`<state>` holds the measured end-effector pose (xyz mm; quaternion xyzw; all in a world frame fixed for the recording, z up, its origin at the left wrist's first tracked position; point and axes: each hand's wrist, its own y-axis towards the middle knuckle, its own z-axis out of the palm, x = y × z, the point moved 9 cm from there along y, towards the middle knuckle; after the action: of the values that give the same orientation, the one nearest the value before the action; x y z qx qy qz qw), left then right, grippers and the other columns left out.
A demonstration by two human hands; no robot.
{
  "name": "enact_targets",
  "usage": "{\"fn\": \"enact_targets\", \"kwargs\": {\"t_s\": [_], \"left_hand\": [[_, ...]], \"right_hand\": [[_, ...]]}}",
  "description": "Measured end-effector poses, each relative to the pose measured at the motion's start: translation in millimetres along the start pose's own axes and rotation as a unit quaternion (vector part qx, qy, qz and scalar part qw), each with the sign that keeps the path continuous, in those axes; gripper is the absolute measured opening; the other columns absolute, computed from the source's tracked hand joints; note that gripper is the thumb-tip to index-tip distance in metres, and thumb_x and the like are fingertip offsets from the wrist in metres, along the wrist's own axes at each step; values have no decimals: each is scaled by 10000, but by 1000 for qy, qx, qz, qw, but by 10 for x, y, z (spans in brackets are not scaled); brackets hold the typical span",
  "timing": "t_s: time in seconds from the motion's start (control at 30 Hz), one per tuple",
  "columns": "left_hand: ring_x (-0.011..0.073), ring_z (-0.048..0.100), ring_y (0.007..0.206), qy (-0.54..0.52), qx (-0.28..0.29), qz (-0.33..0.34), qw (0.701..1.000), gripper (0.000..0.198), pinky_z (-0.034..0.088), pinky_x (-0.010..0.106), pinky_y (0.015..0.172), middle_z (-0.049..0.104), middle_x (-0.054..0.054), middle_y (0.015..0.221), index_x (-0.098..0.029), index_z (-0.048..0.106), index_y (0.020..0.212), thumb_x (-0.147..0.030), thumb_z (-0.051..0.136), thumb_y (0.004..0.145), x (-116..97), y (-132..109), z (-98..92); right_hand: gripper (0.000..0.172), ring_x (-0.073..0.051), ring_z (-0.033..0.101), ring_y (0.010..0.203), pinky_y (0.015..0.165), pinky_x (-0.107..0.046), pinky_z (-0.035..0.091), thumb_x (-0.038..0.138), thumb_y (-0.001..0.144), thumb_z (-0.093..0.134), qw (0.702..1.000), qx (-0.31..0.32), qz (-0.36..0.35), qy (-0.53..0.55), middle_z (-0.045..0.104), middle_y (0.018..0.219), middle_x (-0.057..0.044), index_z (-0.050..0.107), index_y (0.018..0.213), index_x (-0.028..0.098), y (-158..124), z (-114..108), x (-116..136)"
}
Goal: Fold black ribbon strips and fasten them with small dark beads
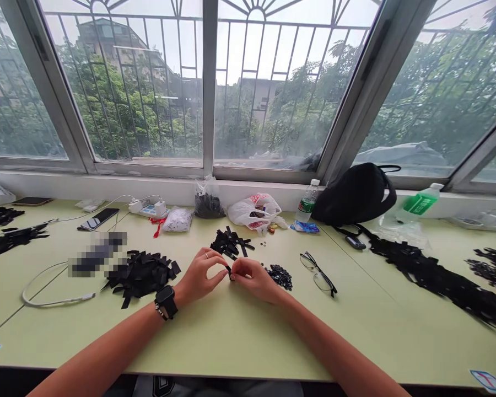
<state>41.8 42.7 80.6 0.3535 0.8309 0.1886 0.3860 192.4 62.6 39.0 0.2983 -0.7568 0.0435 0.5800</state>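
Observation:
Both hands meet above the middle of the pale green table (215, 336), pinching one small black strip (229, 271) between them. My left hand (201, 275), with a ring and a black watch at its wrist, grips the strip's left side with thumb and finger. On its other side my right hand (253, 278) is closed on the same strip. Left of my left hand lies a heap of black strips (143, 275). Just beyond the hands is a smaller pile of black pieces (229, 241). Small round black parts (280, 277) sit beside my right hand.
Eyeglasses (319, 274) lie to the right. Along the window stand a bag of dark parts (209, 204), a white plastic bag (254, 212), a bottle (308, 199) and a black backpack (351, 196). A white cable (58, 303) curls at left; more black strips (442, 281) stretch across the right.

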Motion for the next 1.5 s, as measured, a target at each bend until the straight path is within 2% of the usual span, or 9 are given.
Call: {"fn": "enact_targets", "kwargs": {"t_s": [0.23, 0.43, 0.57, 0.63, 0.83, 1.07, 1.23, 1.37, 1.5], "left_hand": [[246, 636, 1005, -7, 43, 31, 999, 151, 544, 398, 926, 754, 51, 1022, -266, 764, 1032, -346, 795, 908, -56, -16, 126], [202, 661, 844, -40, 30, 5, 999, 95, 533, 325, 776, 751, 29, 852, -248, 775, 939, -305, 707, 971, 19, -21, 136], [175, 648, 777, -47, 3, -19, 999, 148, 520, 295, 714, 732, 24, 830, -218, 716, 898, -290, 642, 1003, 59, -18, 82], [170, 647, 772, -50, -9, -30, 998, 159, 514, 276, 679, 722, 28, 828, -211, 698, 897, -296, 625, 1010, 74, -20, 59], [154, 632, 706, -54, 0, -55, 997, 195, 480, 240, 589, 692, 22, 771, -206, 699, 908, -316, 587, 1024, 95, -20, 50], [135, 613, 640, -62, 3, -57, 996, 223, 485, 246, 616, 696, 6, 736, -204, 713, 944, -350, 571, 1036, 108, -16, 50], [125, 575, 596, -56, 6, -62, 997, 226, 465, 238, 598, 654, -16, 668, -205, 720, 922, -359, 594, 1028, 118, -24, 63], [125, 572, 627, -49, -32, -61, 996, 235, 468, 242, 632, 652, -21, 727, -220, 706, 1122, -365, 531, 1064, 114, -21, -33], [131, 595, 654, -40, -60, -65, 995, 267, 485, 252, 659, 672, -16, 788, -234, 672, 1226, -371, 497, 1077, 144, -16, -111]], "right_hand": [[372, -173, 653, 771, 692, -295, 502, 493, 818, 845, 988, 16, 42, 151, 680, 828, -12, 633, 886, 194, 20, 83, -19], [383, -168, 652, 785, 739, -311, 528, 511, 859, 818, 990, 10, 44, 137, 676, 844, -18, 628, 956, 194, 7, 34, 1], [388, -159, 669, 873, 776, -302, 544, 471, 877, 811, 993, -19, 33, 109, 675, 1111, -48, 617, 1111, 230, -28, -64, 83], [366, -176, 679, 939, 827, -324, 559, 462, 866, 819, 994, 16, 32, 106, 654, 1247, -77, 647, 1085, 224, -44, -12, 127], [376, -218, 707, 924, 890, -381, 573, 463, 880, 806, 986, 97, 60, 121, 755, 988, -66, 758, 1142, 197, -68, 156, 113], [393, -221, 698, 1049, 963, -403, 586, 479, 873, 802, 992, 80, 28, 90, 612, 1459, -100, 788, 1201, 264, -43, 71, 173], [347, -239, 711, 997, 916, -388, 584, 468, 881, 802, 990, 95, 52, 88, 772, 1096, -76, 806, 1135, 233, -60, 92, 128], [344, -248, 725, 921, 857, -388, 596, 495, 891, 785, 995, 31, 59, 71, 787, 958, -78, 821, 1066, 201, -33, -42, 70], [520, -258, 721, 1068, 942, -424, 598, 474, 880, 793, 996, -69, 29, 45, 644, 1439, -117, 708, 1353, 276, -7, -289, 45]]}}
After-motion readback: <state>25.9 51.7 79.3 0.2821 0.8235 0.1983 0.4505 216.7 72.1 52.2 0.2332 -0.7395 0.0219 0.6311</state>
